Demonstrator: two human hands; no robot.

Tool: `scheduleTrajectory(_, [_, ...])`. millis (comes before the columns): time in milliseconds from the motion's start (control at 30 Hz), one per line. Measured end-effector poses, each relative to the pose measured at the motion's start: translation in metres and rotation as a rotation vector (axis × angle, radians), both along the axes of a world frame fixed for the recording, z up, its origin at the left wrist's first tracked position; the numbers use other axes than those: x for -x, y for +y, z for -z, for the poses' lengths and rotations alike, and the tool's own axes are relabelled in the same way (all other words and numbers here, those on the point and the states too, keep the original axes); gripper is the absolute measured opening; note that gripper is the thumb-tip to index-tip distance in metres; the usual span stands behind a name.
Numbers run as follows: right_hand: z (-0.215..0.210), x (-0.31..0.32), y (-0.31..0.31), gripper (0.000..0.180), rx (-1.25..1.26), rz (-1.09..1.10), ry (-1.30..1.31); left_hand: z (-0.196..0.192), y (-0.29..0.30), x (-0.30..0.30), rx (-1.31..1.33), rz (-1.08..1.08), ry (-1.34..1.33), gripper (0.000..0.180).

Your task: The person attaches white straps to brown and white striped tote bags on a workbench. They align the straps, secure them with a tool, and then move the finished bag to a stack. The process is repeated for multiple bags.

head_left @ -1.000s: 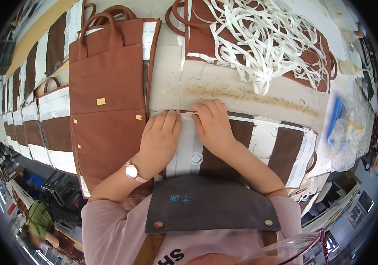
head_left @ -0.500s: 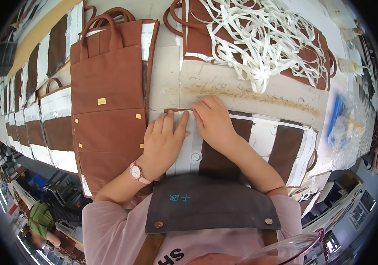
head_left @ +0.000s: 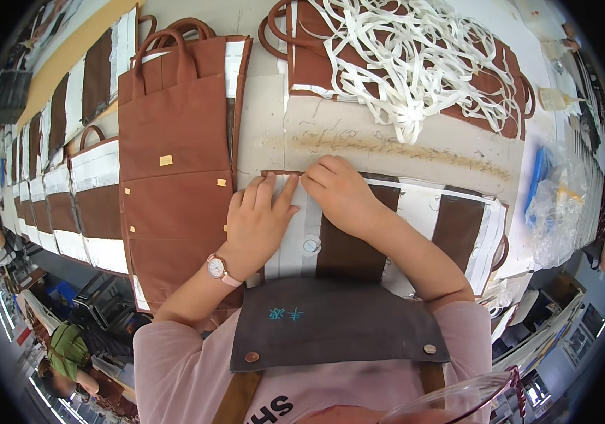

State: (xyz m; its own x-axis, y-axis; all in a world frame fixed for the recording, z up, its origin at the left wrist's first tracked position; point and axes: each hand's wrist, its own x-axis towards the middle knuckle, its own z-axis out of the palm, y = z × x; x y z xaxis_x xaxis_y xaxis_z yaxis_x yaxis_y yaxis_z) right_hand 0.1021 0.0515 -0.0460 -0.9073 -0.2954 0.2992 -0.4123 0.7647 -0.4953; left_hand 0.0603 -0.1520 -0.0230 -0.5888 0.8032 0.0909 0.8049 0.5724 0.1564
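Observation:
A flat bag panel (head_left: 348, 247) in dark brown and white sections lies in front of me, with a round metal snap (head_left: 311, 246) on its pale left part. My left hand (head_left: 254, 222) rests flat on that left part, fingers stretched toward the far edge and index fingertip near the right fingers. Close beside it, my right hand (head_left: 341, 194) bends its fingers together at the same edge; what they pinch is hidden. A narrow white tape (head_left: 451, 191) runs along the panel's far edge and passes out of sight near my right hand.
Left of the panel lies a brown handbag (head_left: 175, 134) with small yellow stickers. A tangled heap of white tape (head_left: 415, 63) covers brown bag pieces (head_left: 306, 71) at the far right. More striped panels (head_left: 97, 205) line the left; a plastic bag (head_left: 556, 212) lies right.
My right hand has shifted slightly left along the panel's far edge, and its fingers are bent more tightly. The left hand stays flat in nearly the same place.

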Motion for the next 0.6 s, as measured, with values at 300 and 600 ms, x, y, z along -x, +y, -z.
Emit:
scheduleTrajectory(300, [-0.003,-0.008,-0.008,0.026,-0.029,0.069,-0.007,-0.003,0.007,0.003,0.021,0.008,0.039,0.053])
scheduleTrajectory(600, [0.002,-0.009,-0.014,0.017,-0.059,0.136,0.080,-0.001,0.012,0.000,-0.031,-0.083,-0.044,0.046])
